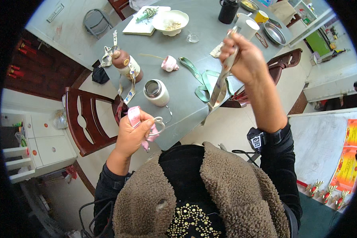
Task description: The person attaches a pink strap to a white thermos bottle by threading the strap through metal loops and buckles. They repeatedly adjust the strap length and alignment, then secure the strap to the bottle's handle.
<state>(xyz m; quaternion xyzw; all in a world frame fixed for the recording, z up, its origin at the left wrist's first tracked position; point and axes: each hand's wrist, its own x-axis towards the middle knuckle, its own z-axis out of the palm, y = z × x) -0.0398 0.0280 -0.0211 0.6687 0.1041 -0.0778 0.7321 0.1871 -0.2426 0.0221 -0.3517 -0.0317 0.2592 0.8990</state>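
My left hand (131, 135), closed, grips a pink strap (134, 115) with a pale ring (159, 126) beside the fingers. Raised over the table's right side, my right hand (245, 55) is closed around a patterned beige strap (217, 93) that hangs down past the table edge. Between the hands, an uncapped white thermos (156, 93) stands upright near the edge. Beyond it lies a pink cup lid (170, 63). A green strap (206, 82) is loosely looped on the tabletop, partly behind the beige one. To the left stands a brown-topped bottle (127, 66) with a printed carrying strap.
The grey table (162, 43) bears a white footed bowl (171, 22), a white mug (248, 27), a black container (228, 11) and a steel dish (274, 33). Dark wooden chairs stand at the left (92, 121) and right (283, 63).
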